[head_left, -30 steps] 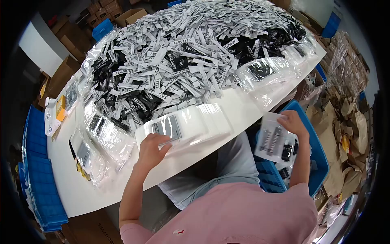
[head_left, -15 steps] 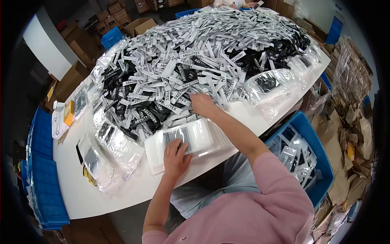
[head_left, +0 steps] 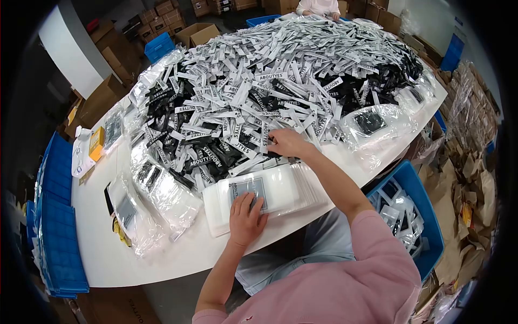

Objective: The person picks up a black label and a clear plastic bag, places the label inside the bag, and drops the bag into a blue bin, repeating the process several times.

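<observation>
ABOUTYES packets (head_left: 270,77) lie under right hand (head_left: 288,144); left hand (head_left: 247,216) presses clear bags (head_left: 285,186).

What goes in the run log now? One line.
left hand: flat on stack of clear bags | right hand: in pile of labelled packets | blue bin: holds filled bags

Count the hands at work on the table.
2. The left hand lies flat on the bag stack; the right hand reaches into the label pile. Hands of a far person may be hidden.

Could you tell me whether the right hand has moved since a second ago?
Yes: the right hand left the blue bin and now rests on the packet pile.
</observation>
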Demonstrator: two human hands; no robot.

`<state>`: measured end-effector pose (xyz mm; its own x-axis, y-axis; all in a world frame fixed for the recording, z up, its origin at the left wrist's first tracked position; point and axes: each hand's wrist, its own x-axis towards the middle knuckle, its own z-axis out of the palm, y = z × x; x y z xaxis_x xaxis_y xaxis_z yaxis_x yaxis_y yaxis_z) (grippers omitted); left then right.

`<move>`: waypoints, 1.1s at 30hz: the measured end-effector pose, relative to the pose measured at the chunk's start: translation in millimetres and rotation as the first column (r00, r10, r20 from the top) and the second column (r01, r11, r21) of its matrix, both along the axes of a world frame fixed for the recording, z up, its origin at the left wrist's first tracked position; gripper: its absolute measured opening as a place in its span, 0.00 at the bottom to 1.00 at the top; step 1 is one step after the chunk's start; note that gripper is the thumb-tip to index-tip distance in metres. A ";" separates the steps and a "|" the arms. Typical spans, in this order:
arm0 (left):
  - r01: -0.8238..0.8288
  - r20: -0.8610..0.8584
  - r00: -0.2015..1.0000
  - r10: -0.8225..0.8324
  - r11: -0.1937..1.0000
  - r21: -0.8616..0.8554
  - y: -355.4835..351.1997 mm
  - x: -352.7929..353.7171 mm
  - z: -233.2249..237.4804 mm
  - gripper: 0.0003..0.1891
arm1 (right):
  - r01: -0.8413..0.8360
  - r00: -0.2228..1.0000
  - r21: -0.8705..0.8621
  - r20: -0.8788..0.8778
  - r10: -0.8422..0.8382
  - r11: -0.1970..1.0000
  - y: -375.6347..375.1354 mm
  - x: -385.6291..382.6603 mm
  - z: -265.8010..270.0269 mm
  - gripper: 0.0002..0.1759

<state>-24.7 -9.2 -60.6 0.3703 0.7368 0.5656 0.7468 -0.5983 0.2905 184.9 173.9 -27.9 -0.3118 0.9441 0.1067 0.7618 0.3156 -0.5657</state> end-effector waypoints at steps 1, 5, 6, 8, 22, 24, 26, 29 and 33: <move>-0.005 0.000 1.000 0.005 1.000 -0.004 -0.1 0.0 0.4 0.24 | -0.053 0.994 0.021 0.093 0.051 0.998 1.8 -2.6 -4.7 0.13; -0.002 -0.008 1.000 0.002 1.000 -0.008 -0.5 -0.6 1.5 0.23 | -0.042 0.996 0.010 0.085 0.041 0.999 2.5 7.5 -4.2 0.12; 0.001 -0.007 1.000 -0.001 1.000 -0.009 -0.5 -0.3 1.3 0.23 | -0.003 0.997 -0.003 0.083 0.004 1.000 -1.0 11.6 -0.6 0.11; 0.003 -0.007 1.000 -0.003 1.000 -0.013 0.1 0.1 0.3 0.23 | -0.063 0.990 -0.065 0.120 0.070 0.996 -11.7 14.2 5.0 0.10; 0.015 -0.011 1.000 -0.015 1.000 -0.008 0.7 -0.9 -1.4 0.22 | -0.023 0.704 -0.440 -0.645 -0.298 0.898 -25.3 44.9 25.5 0.15; 0.012 -0.012 1.000 -0.012 1.000 0.002 0.3 -1.0 -1.0 0.23 | 0.105 0.748 -0.468 -0.545 -0.380 0.878 -27.6 45.1 29.1 0.15; 0.012 -0.014 1.000 -0.012 1.000 0.004 0.4 -0.7 0.0 0.23 | 0.085 0.767 -0.445 -0.542 -0.343 0.892 -24.5 44.3 23.6 0.16; 0.012 -0.014 1.000 -0.012 1.000 0.005 -0.1 0.1 -0.1 0.23 | 0.105 0.678 -0.410 -0.636 -0.367 0.906 -13.0 32.2 17.3 0.11; 0.011 -0.020 1.000 -0.011 1.000 0.009 0.3 -0.3 0.1 0.24 | -0.198 0.948 0.334 0.305 0.093 0.922 -3.2 16.0 9.8 0.09</move>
